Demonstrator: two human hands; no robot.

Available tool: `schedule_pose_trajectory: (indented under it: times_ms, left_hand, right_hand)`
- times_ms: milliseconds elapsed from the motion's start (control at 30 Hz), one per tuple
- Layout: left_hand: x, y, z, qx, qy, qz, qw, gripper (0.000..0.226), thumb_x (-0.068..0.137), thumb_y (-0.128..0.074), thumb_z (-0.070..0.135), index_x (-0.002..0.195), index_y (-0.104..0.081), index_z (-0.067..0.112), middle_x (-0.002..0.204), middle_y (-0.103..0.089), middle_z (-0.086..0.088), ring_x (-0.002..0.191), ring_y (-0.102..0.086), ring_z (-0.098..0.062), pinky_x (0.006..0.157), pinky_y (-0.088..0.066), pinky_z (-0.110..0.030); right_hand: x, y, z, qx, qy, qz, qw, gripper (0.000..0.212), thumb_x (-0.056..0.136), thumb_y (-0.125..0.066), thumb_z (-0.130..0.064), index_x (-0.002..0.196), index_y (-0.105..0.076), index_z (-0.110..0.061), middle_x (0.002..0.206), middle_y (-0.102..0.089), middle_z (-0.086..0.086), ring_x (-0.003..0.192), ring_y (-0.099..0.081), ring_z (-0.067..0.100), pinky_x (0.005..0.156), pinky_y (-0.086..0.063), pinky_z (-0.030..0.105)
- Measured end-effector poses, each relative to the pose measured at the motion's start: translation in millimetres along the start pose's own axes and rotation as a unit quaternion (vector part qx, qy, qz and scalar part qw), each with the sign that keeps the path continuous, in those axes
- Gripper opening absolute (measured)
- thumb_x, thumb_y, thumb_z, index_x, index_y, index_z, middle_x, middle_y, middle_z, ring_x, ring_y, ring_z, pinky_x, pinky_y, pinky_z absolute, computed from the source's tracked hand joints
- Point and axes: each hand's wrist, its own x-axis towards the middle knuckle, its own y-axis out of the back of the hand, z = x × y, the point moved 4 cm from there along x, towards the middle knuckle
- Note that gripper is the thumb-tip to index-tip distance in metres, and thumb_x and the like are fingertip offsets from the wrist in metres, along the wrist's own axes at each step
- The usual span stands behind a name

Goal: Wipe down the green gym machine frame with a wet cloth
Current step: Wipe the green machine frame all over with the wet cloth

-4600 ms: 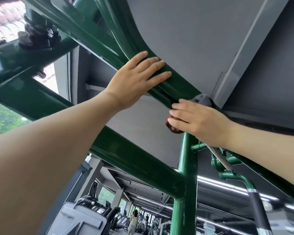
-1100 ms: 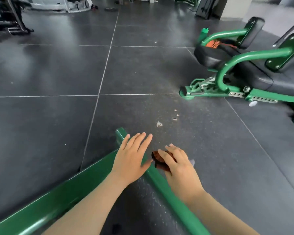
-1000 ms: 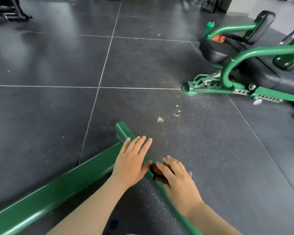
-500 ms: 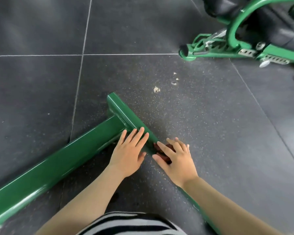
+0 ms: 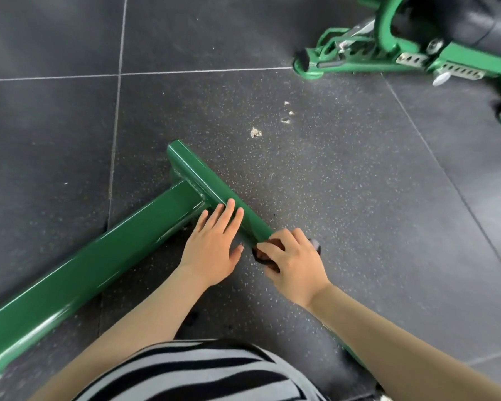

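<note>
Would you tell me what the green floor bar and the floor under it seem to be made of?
Green floor bar: likely metal tube, glossy paint, with bright reflections along its edges. Floor: probably matte rubber tiles, dark with pale speckles and thin seams.

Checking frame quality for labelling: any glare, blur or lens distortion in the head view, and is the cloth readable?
Head view: soft even daylight, pale streak glare along the glossy green floor-level frame beam; wide-angle bend curves the white tile joints of the dark speckled floor; the second green machine at the top right edge looks slightly smeared; the dark reddish-brown cloth is mostly hidden under the right hand; the left hand is sharp.
</note>
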Motion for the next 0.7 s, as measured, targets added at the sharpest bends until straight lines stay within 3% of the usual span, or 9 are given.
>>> schedule_pose_trajectory:
  times_ms: [67, 133, 200, 267, 367, 433, 533, 633, 700]
  left_hand:
    - [0.2, 1.2, -0.6, 0.0, -0.003, -0.009, 1.0, 0.082, 0.104, -0.05, 0.046, 0.167, -0.005, 0.017, 0.174, 0.005, -0.008, 0.16, -0.006, -0.029, 0.128, -0.001, -0.045]
    - [1.0, 1.9, -1.6, 0.002, -0.005, -0.013, 1.0, 0.082, 0.104, -0.05, 0.046, 0.167, -0.005, 0.017, 0.174, 0.005, -0.008, 0.16, -0.005, -0.029, 0.128, 0.001, -0.044]
    - [1.2, 1.9, -1.5, 0.006, -0.005, -0.008, 1.0, 0.082, 0.104, -0.05, 0.046, 0.167, -0.006, 0.017, 0.174, 0.004, -0.008, 0.16, -0.007, -0.029, 0.127, 0.002, -0.044]
    - [1.2, 0.6, -1.1, 0.008, -0.002, -0.01, 1.0, 0.081, 0.105, -0.049, 0.046, 0.167, -0.005, 0.017, 0.174, 0.005, -0.008, 0.16, -0.007, -0.029, 0.126, 0.002, -0.043]
    - [1.3, 1.5, 0.0, 0.014, 0.0, -0.011, 1.0, 0.08, 0.106, -0.046, 0.047, 0.167, -0.004, 0.016, 0.174, 0.006, -0.009, 0.16, -0.007, -0.03, 0.127, 0.0, -0.044]
    - [2.3, 3.3, 0.3, 0.022, -0.003, -0.015, 1.0, 0.078, 0.107, -0.043, 0.047, 0.167, -0.004, 0.016, 0.174, 0.006, -0.01, 0.16, -0.006, -0.029, 0.128, -0.001, -0.045]
    - [3.0, 6.0, 1.1, 0.037, -0.006, -0.018, 0.999, 0.076, 0.108, -0.037, 0.048, 0.166, 0.0, 0.016, 0.174, 0.008, -0.009, 0.161, 0.002, -0.027, 0.13, 0.0, -0.046]
    - [1.7, 9.7, 14.2, 0.044, -0.047, 0.006, 0.998, 0.074, 0.107, -0.038, 0.046, 0.167, -0.004, 0.02, 0.174, 0.007, -0.008, 0.161, 0.002, -0.027, 0.13, -0.006, -0.05]
    - [1.6, 5.7, 25.4, 0.049, -0.072, -0.014, 0.996, 0.073, 0.108, -0.037, 0.045, 0.167, -0.002, 0.02, 0.174, 0.008, -0.006, 0.161, 0.004, -0.027, 0.13, -0.005, -0.051]
  right_hand:
    - [4.3, -1.2, -2.4, 0.033, -0.045, 0.004, 0.998, 0.03, 0.084, -0.077, -0.049, 0.107, -0.078, -0.03, 0.109, -0.064, -0.003, 0.097, -0.057, 0.03, 0.077, -0.049, 0.042]
    - [3.5, -6.2, -1.7, 0.077, -0.107, 0.016, 0.991, 0.043, 0.09, -0.062, -0.068, 0.097, -0.08, -0.03, 0.11, -0.066, -0.008, 0.109, -0.057, 0.028, 0.085, -0.049, 0.043]
    - [5.1, -11.0, -1.4, 0.105, -0.145, 0.051, 0.983, 0.045, 0.094, -0.058, -0.063, 0.083, -0.082, -0.026, 0.106, -0.071, -0.008, 0.107, -0.065, 0.027, 0.083, -0.056, 0.046]
    - [7.0, -13.6, -0.7, 0.113, -0.163, 0.075, 0.977, 0.039, 0.096, -0.06, -0.052, 0.079, -0.081, -0.024, 0.1, -0.073, -0.007, 0.091, -0.069, 0.025, 0.07, -0.059, 0.048]
    - [-0.2, -10.2, -1.3, 0.118, -0.165, 0.073, 0.976, 0.026, 0.094, -0.067, -0.037, 0.115, -0.077, -0.025, 0.103, -0.069, -0.006, 0.086, -0.068, 0.024, 0.076, -0.059, 0.048]
    - [-12.2, -6.7, 1.9, 0.129, -0.193, 0.027, 0.972, 0.055, 0.092, -0.071, -0.034, 0.145, -0.058, -0.026, 0.112, -0.065, -0.005, 0.092, -0.066, 0.026, 0.084, -0.056, 0.046]
    - [-39.5, 0.6, 3.2, 0.092, -0.18, 0.02, 0.979, 0.054, 0.09, -0.067, -0.044, 0.141, -0.062, -0.024, 0.14, -0.063, -0.004, 0.131, -0.059, 0.027, 0.106, -0.046, 0.062]
    - [-60.1, -4.9, -0.4, 0.026, -0.175, -0.015, 0.984, 0.052, 0.087, -0.076, -0.047, 0.134, -0.067, -0.028, 0.155, -0.053, -0.002, 0.152, -0.033, 0.04, 0.116, -0.013, 0.077]
    - [-54.5, -11.5, -3.1, 0.023, -0.166, -0.035, 0.985, 0.05, 0.084, -0.082, -0.041, 0.13, -0.069, -0.028, 0.152, -0.055, 0.004, 0.144, -0.042, 0.046, 0.11, -0.032, 0.078]
